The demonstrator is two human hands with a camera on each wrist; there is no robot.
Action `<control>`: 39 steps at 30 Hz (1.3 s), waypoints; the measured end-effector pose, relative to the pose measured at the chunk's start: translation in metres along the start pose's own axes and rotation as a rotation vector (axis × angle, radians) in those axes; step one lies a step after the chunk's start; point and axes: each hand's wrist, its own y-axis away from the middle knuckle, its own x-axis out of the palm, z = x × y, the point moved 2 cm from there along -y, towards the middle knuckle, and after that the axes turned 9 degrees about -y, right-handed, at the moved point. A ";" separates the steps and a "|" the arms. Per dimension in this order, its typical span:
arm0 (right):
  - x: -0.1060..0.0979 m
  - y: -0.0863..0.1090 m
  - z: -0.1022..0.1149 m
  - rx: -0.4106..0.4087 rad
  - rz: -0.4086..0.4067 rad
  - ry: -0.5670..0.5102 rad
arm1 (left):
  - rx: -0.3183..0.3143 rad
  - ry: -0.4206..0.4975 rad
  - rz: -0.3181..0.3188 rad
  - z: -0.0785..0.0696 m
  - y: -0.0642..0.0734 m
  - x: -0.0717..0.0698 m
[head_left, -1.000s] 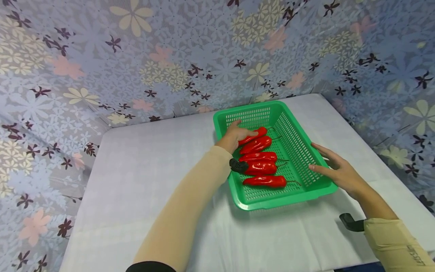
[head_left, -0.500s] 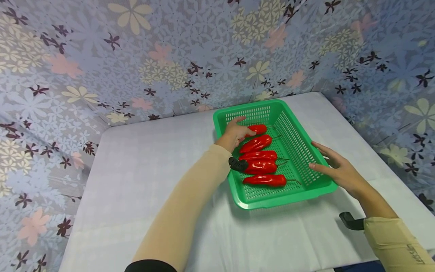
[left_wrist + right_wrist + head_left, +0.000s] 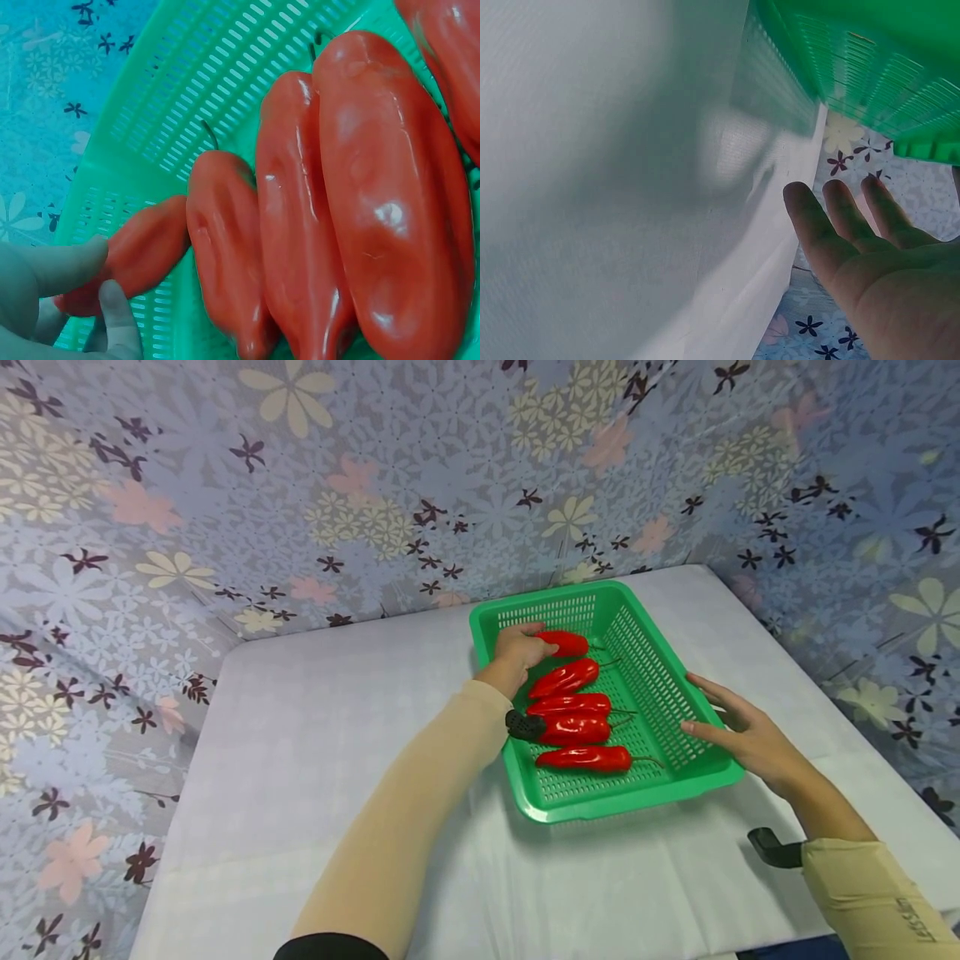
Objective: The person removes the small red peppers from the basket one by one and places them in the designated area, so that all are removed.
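Note:
Several red peppers (image 3: 583, 760) lie side by side in a green plastic basket (image 3: 600, 810) with slotted walls. Deep at the basket's far left, my left hand (image 3: 517, 652) pinches the tapered end of the farthest pepper (image 3: 567, 643). In the left wrist view, thumb and fingers close on that pepper (image 3: 146, 244), which lies at an angle to its neighbour (image 3: 225, 240). My right hand (image 3: 746, 739) holds the basket's right rim, its thumb reaching over inside. In the right wrist view, several fingers (image 3: 870, 225) stretch straight outside the wall, apart from it.
The basket stands on a table (image 3: 337, 735) under a white cloth. Flower-patterned fabric (image 3: 420, 485) hangs behind and at both sides. Black wrist-camera mounts (image 3: 776, 850) stick out from both sleeves; the left one (image 3: 525, 725) overlaps a pepper.
My left hand has drawn back slightly towards the pepper's left end, uncovering more of it, and its raised fingers have come down. The right hand and basket stay in place.

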 end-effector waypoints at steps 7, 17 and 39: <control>0.000 0.000 0.000 0.001 -0.003 0.005 | 0.001 -0.048 -0.059 -0.001 0.004 -0.001; 0.000 0.000 0.002 -0.006 -0.003 0.007 | 0.070 0.017 -0.111 -0.005 0.014 -0.004; 0.002 -0.001 0.001 0.013 0.010 0.006 | 0.346 0.161 -0.248 -0.022 0.031 -0.029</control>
